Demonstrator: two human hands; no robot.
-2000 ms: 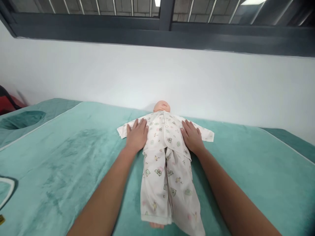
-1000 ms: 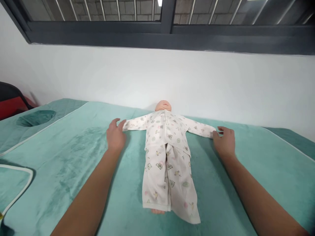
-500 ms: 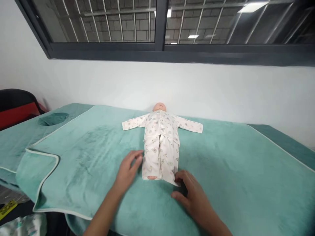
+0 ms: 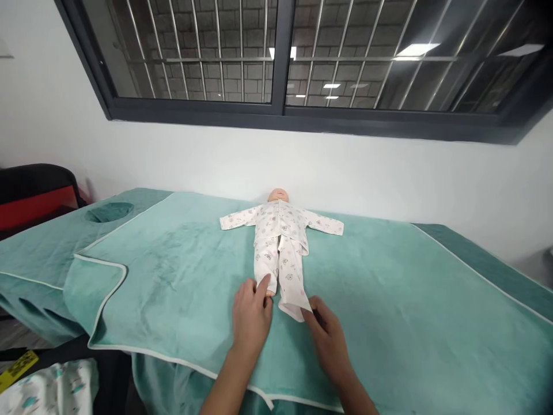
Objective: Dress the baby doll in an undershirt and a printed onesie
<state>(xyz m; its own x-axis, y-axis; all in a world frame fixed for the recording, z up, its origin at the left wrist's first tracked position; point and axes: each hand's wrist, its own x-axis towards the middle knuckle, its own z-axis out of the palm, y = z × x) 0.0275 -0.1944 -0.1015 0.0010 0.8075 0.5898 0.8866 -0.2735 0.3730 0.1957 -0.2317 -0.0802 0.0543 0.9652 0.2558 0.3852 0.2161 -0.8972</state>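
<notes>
A baby doll (image 4: 277, 195) lies on its back on a teal towel (image 4: 181, 259), head toward the wall and sleeves spread out. It wears white pyjamas (image 4: 280, 230) with small printed figures. My left hand (image 4: 253, 314) rests on the towel, fingers stretched, its fingertips touching the cuff of the left trouser leg where a foot peeks out. My right hand (image 4: 326, 334) pinches the hem of the right trouser leg (image 4: 296, 300), which is drawn out toward me.
The towel covers a teal massage bed (image 4: 34, 253) with a face hole (image 4: 109, 212) at the left end. A white wall and a barred window (image 4: 276, 57) stand behind. A black and red chair (image 4: 34, 196) is at far left. A patterned cloth (image 4: 47, 392) lies at lower left.
My hands left the doll's chest, slid out to the sleeve ends, then came down to the trouser cuffs. The view has pulled back from the doll. The right hand now pinches the hem.
</notes>
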